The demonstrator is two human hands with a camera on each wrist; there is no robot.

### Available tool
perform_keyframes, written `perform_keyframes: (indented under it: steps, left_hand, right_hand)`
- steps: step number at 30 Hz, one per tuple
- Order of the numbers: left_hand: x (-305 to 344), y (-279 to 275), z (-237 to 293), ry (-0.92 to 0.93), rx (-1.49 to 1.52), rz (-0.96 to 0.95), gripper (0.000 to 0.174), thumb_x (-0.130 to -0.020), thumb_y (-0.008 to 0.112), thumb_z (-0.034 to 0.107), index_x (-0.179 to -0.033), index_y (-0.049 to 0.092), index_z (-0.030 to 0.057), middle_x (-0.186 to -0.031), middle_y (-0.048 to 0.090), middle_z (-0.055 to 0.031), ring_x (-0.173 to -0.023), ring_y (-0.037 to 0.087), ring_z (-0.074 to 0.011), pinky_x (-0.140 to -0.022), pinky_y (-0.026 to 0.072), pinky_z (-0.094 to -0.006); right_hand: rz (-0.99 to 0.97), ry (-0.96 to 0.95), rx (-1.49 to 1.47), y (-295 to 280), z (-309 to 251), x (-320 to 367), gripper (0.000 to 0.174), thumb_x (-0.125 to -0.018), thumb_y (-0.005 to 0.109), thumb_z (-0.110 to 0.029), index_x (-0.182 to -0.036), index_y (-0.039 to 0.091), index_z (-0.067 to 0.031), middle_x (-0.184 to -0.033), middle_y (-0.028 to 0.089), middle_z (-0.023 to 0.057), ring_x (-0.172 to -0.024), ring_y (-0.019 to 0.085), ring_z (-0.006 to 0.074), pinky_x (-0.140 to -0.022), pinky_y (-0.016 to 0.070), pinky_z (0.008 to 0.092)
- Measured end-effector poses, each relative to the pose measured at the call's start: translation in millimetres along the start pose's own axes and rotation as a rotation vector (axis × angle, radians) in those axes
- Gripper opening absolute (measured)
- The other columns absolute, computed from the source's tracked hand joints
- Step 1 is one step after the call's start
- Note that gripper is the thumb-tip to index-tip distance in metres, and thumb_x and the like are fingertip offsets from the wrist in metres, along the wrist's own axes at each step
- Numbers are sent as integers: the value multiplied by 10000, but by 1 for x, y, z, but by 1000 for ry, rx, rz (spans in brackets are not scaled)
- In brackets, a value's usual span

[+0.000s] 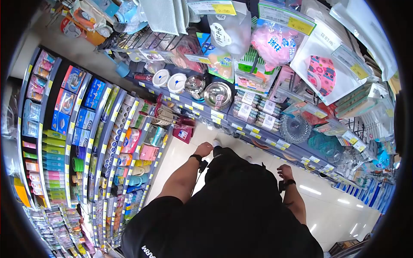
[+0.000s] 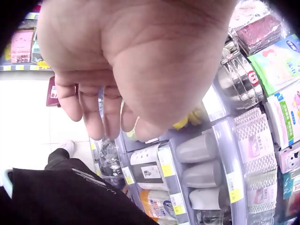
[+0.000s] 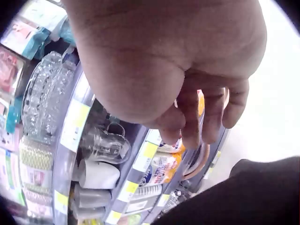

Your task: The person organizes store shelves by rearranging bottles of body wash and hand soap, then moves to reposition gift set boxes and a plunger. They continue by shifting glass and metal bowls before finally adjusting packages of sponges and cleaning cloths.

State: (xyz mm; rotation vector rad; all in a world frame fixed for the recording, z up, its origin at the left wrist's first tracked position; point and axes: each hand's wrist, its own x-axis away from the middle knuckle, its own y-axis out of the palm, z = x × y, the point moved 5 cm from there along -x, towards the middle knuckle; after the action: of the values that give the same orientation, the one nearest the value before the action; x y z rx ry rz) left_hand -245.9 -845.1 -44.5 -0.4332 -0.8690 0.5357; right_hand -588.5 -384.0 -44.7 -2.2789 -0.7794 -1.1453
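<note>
- Head view: my 2 hands hang by the hips, left hand (image 1: 204,149) and right hand (image 1: 284,171). Both are loosely curled and hold nothing. The shelf (image 1: 241,127) lies ahead of both, and its long axis runs from upper left to lower right across the frame. The steel pans (image 1: 217,95) stand ahead of the left hand and the glass bowls (image 1: 295,128) ahead of the right hand. I judge the right hand the nearer of the 2 to the shelf edge.
- Left wrist view: the left hand (image 2: 126,61) fills the top of the frame. Its fingers (image 2: 93,117) droop slack, with nothing between them. The grey cups (image 2: 199,150) sit on the shelf to the lower right of the fingers, near but untouched. The steel pans (image 2: 236,79) are above the cups in the frame. A shoe (image 2: 68,147) shows on the floor at left.
- Right wrist view: the right hand (image 3: 164,56) hangs with its fingers (image 3: 213,117) loosely bent and grips nothing. The glass mug (image 3: 105,143) stands on the shelf to the hand's left in the frame, near but apart. The glass bowls (image 3: 44,101) are further left.
</note>
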Motion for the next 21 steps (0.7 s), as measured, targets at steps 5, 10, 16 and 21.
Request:
perform_keyframes:
  steps: [5, 10, 16, 21]
  left_hand:
    - [3, -14, 13, -17, 78, 45, 396, -906, 688, 336, -1127, 704, 7, -1047, 757, -157, -887, 755, -241, -850, 578, -362]
    - [19, -45, 17, -20, 94, 98, 389, -896, 696, 353, -1120, 715, 35, -1018, 763, -147, -877, 755, -248, -843, 573, -360]
    - [20, -81, -39, -34, 101, 159, 366, -872, 696, 364, -1055, 738, 50, -922, 764, -138, -834, 747, -256, -796, 572, -374]
    - [28, -154, -75, -5, -75, 51, 295, -944, 530, 230, -1032, 727, 28, -1130, 702, -225, -1097, 676, -388, -947, 552, -467]
  right_hand:
    - [-73, 87, 102, 1, 11, -8, 130, -886, 597, -183, -926, 677, -90, -887, 714, 65, -699, 641, 191, -613, 441, 341]
    - [-290, 223, 331, 63, -21, -8, 213, -939, 621, -241, -1065, 684, -81, -886, 715, 62, -754, 656, 191, -684, 480, 358]
    - [-486, 260, 795, 138, -82, -23, 329, -914, 676, -323, -1163, 733, -115, -1033, 753, 104, -894, 710, 218, -769, 508, 372]
    - [-549, 326, 821, 214, -124, -21, 439, -954, 657, -407, -1314, 681, -158, -1135, 743, 99, -1004, 702, 216, -842, 523, 390]
